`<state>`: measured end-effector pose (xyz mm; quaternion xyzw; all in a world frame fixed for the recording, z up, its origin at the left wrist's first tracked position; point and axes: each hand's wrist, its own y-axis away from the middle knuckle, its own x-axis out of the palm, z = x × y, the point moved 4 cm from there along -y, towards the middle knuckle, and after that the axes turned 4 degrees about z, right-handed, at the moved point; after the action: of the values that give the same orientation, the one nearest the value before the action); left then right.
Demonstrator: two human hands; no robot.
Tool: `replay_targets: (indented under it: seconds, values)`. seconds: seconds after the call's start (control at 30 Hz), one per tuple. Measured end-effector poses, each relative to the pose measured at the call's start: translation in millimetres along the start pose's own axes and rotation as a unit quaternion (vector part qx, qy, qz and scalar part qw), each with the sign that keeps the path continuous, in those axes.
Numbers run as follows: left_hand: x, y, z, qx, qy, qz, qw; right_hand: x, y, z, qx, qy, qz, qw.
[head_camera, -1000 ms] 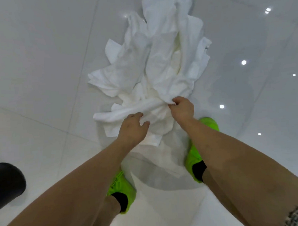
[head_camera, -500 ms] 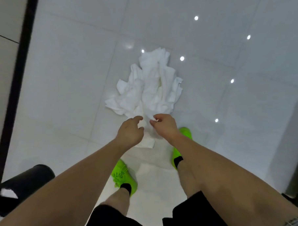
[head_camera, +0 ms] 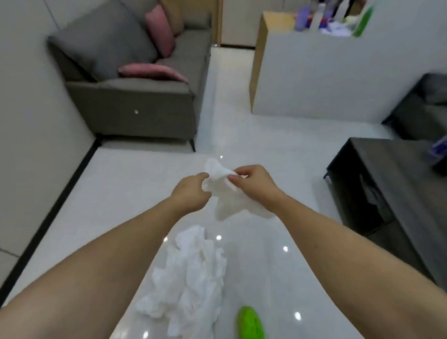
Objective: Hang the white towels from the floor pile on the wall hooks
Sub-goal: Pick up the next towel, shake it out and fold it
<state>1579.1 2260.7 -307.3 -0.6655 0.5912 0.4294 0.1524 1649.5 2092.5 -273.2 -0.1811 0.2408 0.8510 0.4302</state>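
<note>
Above the floor pile (head_camera: 189,281), both hands apparently pinch one white towel (head_camera: 226,195).

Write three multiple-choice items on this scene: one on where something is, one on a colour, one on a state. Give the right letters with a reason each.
1. Where is the towel pile?
A. on the sofa
B. on the floor
C. on the dark table

2. What colour is the shoe?
A. bright green
B. red
C. black

3. How is the lifted towel held?
A. left hand only
B. by both hands
C. by neither hand

Key: 1 B, it lies on the glossy floor between the arms. 2 A, it is neon green. 3 B, the left hand and right hand both pinch it.
</note>
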Motion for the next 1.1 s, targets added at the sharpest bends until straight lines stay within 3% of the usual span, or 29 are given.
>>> replay_targets:
  seconds: [0.23, 0.37, 0.47, 0.63, 0.87, 1.1]
  values:
    - [-62.0, 70.0, -108.8, 0.136, 0.002, -0.048, 0.989, -117.7, 135.7, 106.3, -0.084, 0.061, -0.192, 0.976]
    - [-43.4, 108.6, -155.0, 0.130, 0.075, 0.074, 0.986, -162.2, 215.9, 120.2, -0.080, 0.069, -0.279, 0.955]
    - [-11.1, 145.9, -194.6, 0.163, 0.121, 0.188, 0.961, -189.6, 284.5, 119.0, -0.076, 0.073, -0.335, 0.936]
    - [42.8, 209.8, -275.9, 0.240, 0.208, 0.262, 0.911, -227.2, 395.4, 87.5, -0.054, 0.053, -0.409, 0.910]
    - [123.9, 300.2, -407.9, 0.311, 0.305, 0.253, 0.864, -271.2, 559.7, 0.7, 0.026, 0.029, -0.503, 0.864]
    - [213.2, 417.8, -531.6, 0.382, 0.301, 0.302, 0.820, -295.1, 714.2, -103.2, 0.185, 0.019, -0.450, 0.873]
